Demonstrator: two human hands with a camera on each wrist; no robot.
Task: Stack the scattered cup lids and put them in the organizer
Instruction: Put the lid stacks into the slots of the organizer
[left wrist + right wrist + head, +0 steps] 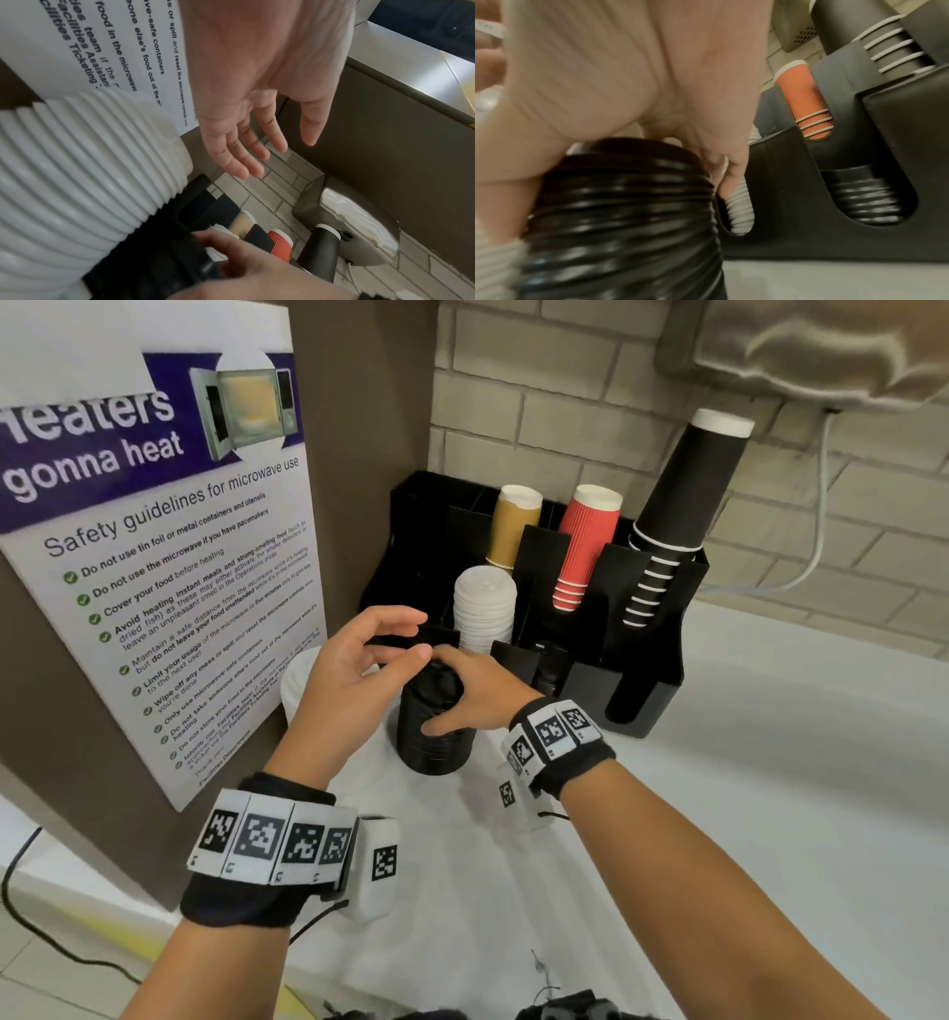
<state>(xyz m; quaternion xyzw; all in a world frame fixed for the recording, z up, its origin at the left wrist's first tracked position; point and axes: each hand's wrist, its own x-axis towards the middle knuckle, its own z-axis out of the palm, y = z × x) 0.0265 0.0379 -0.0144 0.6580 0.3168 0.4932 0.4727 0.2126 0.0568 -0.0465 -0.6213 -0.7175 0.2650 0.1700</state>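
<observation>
A tall stack of black cup lids stands on the white counter in front of the black organizer. My right hand grips the stack from the top, thumb down its near side, fingers down the far side. My left hand hovers open just above and to the left, holding nothing. A stack of white lids stands on the counter behind the left hand. More white lids sit in an organizer slot.
The organizer's back slots hold tan cups, red cups and tall black cups; a front slot holds black lids. A panel with a microwave safety poster stands close on the left. A brick wall is behind.
</observation>
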